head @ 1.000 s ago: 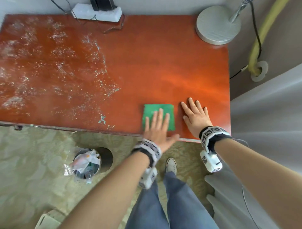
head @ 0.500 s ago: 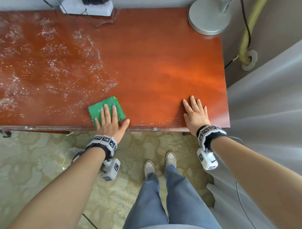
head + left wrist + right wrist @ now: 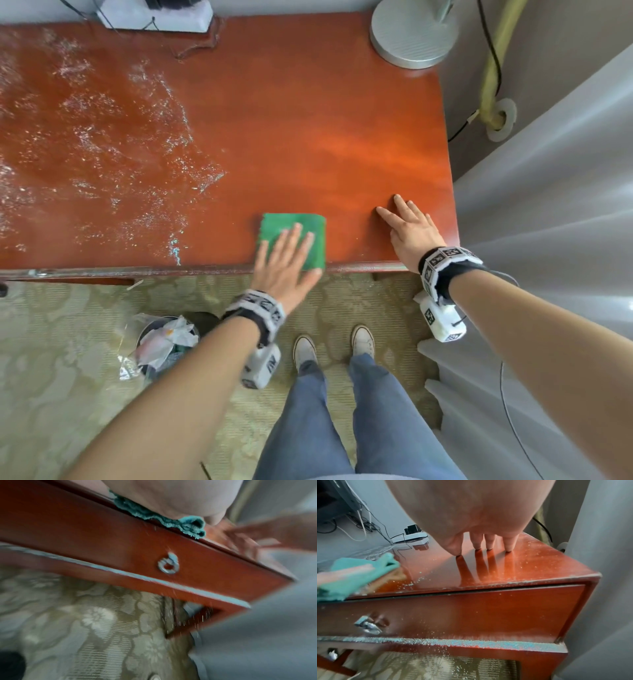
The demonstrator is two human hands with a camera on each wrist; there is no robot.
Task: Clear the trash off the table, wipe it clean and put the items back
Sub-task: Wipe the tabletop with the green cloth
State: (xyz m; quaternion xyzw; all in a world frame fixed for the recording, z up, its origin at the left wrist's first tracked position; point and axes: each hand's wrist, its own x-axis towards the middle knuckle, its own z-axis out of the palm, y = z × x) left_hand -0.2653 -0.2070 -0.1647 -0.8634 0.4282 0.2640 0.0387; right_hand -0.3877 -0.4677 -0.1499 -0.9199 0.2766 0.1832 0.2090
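At the table's far right corner you see a round grey lamp base, and along the far edge a white power strip with dark cables trailing off it. Off the right edge hangs a pale curtain — behind it a yellowish hose runs down the wall. Below the near edge lies patterned carpet; the drawer front carries a metal ring pull.

Glossy wooden table, fuzzy cloth
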